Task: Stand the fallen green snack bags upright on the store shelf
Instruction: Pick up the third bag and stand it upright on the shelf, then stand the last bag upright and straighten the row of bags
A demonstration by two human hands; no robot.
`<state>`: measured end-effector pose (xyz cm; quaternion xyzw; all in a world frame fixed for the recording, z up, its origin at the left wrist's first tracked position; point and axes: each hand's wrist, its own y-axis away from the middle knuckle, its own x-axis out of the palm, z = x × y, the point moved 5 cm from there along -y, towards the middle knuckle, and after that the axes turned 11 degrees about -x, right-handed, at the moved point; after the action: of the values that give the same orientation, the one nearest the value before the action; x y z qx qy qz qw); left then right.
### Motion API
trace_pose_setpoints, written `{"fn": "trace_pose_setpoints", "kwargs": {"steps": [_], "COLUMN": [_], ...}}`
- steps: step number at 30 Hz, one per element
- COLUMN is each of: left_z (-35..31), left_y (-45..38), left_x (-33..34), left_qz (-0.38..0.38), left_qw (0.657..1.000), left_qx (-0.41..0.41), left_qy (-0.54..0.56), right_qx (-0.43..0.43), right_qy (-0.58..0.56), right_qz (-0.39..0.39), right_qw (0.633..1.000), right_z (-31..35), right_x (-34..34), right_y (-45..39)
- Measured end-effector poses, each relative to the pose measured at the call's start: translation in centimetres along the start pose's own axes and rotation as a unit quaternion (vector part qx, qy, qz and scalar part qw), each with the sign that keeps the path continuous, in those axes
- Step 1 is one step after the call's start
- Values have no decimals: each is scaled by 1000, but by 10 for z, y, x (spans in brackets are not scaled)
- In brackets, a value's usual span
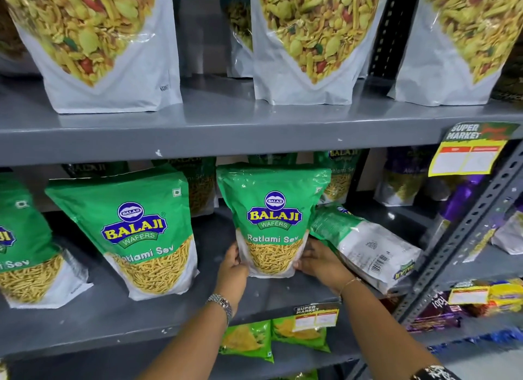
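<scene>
On the middle grey shelf (119,320) a green Balaji snack bag (273,218) stands upright, held at its lower corners. My left hand (232,269) grips its bottom left edge and my right hand (321,262) grips its bottom right edge. To the right, another green snack bag (365,246) lies fallen on its side, back face up with a barcode showing. Two more green bags stand upright to the left, one (138,238) beside the held bag and one (22,244) at the frame's left edge. Further green bags stand behind in the back row.
Large white snack pouches (305,40) line the upper shelf (226,130). A slotted metal upright (464,232) bounds the shelf on the right, with purple packs (464,198) beyond it. Yellow price tags (464,159) hang from shelf edges. Small green packets (246,340) sit on the shelf below.
</scene>
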<state>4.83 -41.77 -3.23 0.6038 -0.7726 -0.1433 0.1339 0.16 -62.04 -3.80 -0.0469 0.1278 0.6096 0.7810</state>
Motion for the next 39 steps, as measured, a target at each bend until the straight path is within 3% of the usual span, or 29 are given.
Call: {"fn": "trace_pose_setpoints", "kwargs": {"steps": [4, 7, 9, 11, 13, 16, 20, 23, 25, 28, 30, 33, 36, 39], "left_z": [-6, -3, 11, 28, 40, 49, 55, 52, 49, 39, 36, 35, 36, 27], "left_y": [-2, 1, 5, 10, 15, 24, 34, 38, 39, 35, 24, 3, -8, -8], "left_x": [3, 0, -7, -9, -2, 20, 67, 108, 128, 154, 165, 174, 180, 182], "left_qz": [-4, -22, -63, -91, -93, -85, -30, 48, 68, 94, 91, 70, 68, 51], "left_qw": [1000, 1000, 997, 994, 993, 993, 995, 989, 985, 982, 982, 984, 984, 990], "left_qx": [6, 4, -23, -45, -52, -61, -93, -138, -158, -164, -163, -163, -167, -128], "left_qy": [-18, -10, 27, 50, 44, 48, 29, 25, 26, 17, 1, -22, -6, 26], "right_qx": [-29, -65, -110, -136, -87, 65, 54, 47, 46, 48, 24, 135, 167, 165], "right_qy": [-14, 99, 222, 353, 469, 543, 599, 572, 502, 451, 373, 258, 192, -20], "right_qz": [-19, -32, -115, -204, -207, -131, -138, -151, -173, -166, -156, -128, -127, -187], "right_qw": [999, 993, 962, 903, 854, 827, 787, 805, 846, 875, 914, 948, 959, 968], "right_z": [4, 16, 30, 42, 43, 31, 33, 40, 43, 37, 25, -8, -19, -26], "right_x": [6, 1, -26, -65, -100, -127, -119, -126, -144, -166, -170, -171, -175, -175], "right_y": [1, 9, 18, 26, 25, 25, 30, 35, 34, 29, 24, 26, 23, 25]}}
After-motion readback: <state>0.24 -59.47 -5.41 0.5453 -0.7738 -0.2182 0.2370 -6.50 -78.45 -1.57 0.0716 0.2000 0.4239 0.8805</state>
